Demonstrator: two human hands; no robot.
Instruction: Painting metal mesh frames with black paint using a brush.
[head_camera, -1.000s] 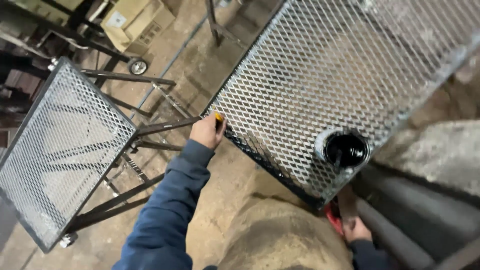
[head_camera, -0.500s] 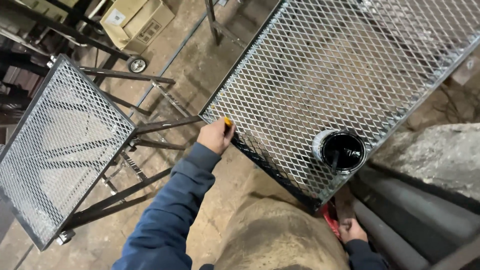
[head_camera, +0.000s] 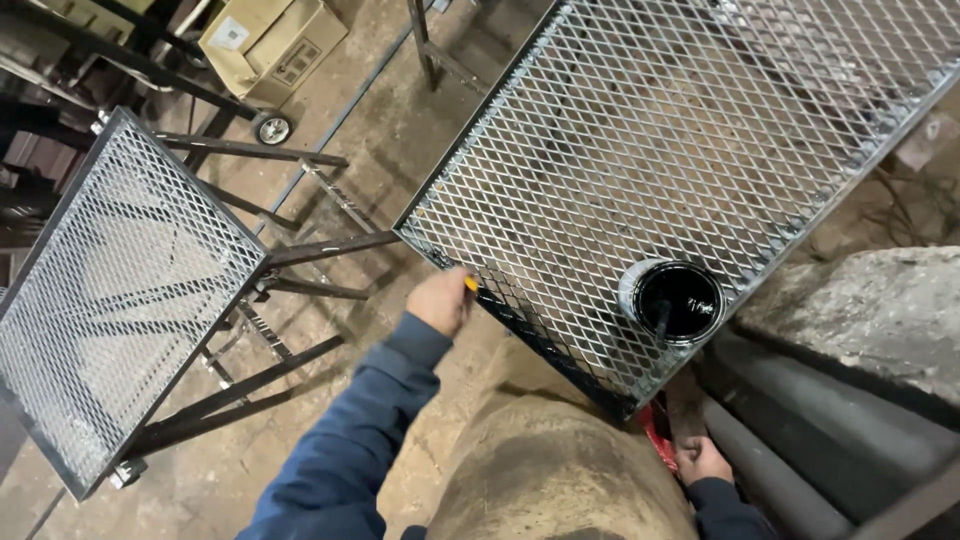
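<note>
My left hand (head_camera: 438, 300) is closed around a small yellow-handled brush (head_camera: 470, 284) and presses it against the near, black-painted edge of a large metal mesh panel (head_camera: 640, 130), a little way from its left corner. An open can of black paint (head_camera: 678, 300) stands on the mesh near the panel's right corner. My right hand (head_camera: 703, 460) is low at the bottom right, under that corner, beside a red object (head_camera: 655, 440) and a brown bar (head_camera: 685, 405). Its grip is hidden.
A second mesh panel on a dark steel frame (head_camera: 120, 280) with a small caster (head_camera: 125, 472) stands to the left. Cardboard boxes (head_camera: 270, 40) sit on a wheeled cart at the top. Grey pipes (head_camera: 800, 440) and a concrete block (head_camera: 880, 310) lie to the right.
My left hand has slid with the brush along the panel's near edge, away from the left corner and toward me. The right hand has stayed low by the red object.
</note>
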